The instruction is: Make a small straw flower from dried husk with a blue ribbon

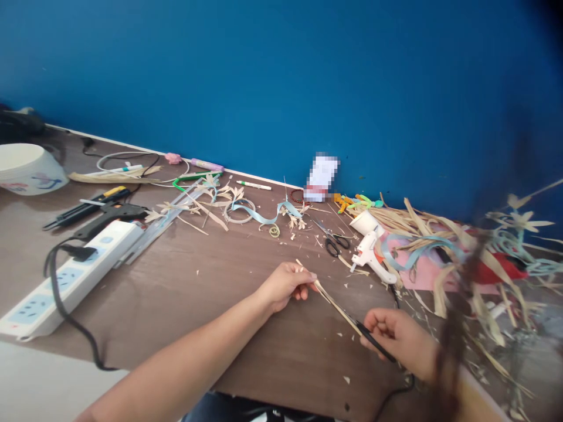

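Observation:
My left hand point(287, 285) pinches one end of a thin pale straw strip point(329, 300) just above the brown table point(185, 293). My right hand point(398, 339) is closed round a slim black tool point(373, 340) whose tip meets the strip's other end. The strip runs slanting between the two hands. A white glue gun point(372, 257) lies just beyond them, and small black scissors point(332, 240) lie to its left.
A white power strip point(70, 275) with a black cable lies at the left. A black glue gun point(109, 215), a white bowl point(26, 169), pens and straw scraps sit along the back. A heap of dried leaves and blue ribbon point(461, 252) fills the right. A blue wall stands behind.

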### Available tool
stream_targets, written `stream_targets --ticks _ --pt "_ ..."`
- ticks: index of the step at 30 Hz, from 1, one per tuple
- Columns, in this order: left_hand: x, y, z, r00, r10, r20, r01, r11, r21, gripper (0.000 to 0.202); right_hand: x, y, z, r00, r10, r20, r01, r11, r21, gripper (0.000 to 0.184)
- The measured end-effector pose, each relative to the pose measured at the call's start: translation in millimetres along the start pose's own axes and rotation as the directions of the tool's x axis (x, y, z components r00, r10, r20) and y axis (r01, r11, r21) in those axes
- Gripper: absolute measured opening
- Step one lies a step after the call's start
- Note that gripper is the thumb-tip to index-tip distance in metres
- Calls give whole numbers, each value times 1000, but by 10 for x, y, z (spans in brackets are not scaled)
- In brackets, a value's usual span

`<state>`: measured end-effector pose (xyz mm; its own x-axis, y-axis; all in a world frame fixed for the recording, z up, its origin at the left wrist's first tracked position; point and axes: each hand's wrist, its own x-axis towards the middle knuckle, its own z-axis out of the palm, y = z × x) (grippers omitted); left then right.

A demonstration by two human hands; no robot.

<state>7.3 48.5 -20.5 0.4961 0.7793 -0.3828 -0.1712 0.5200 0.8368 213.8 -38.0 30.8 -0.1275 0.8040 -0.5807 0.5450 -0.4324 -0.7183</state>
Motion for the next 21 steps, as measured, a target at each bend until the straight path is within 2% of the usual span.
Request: stream_targets --ticks 8,11,13,18,21 --pt "2 -31 11 1000 25 -10 -25 999 22 18 -32 -6 19 996 -86 -24 82 988 -131 19" --pt "-1 -19 12 1000 30 -7 -30 999 18 22 -82 0 18 996 -90 9 91 983 -161 16" --pt "-2 -8 13 1000 23 -15 -23 1000 10 25 -121 0 8 997 -73 27 76 990 -119 16" --pt "6 -19 6 999 31 -37 -33 998 -48 24 -126 24 12 990 -63 -124 69 996 52 22" --pt "13 -31 0 999 34 -31 -35 997 -62 25 -74 58 64 993 -43 -111 51 996 67 23"
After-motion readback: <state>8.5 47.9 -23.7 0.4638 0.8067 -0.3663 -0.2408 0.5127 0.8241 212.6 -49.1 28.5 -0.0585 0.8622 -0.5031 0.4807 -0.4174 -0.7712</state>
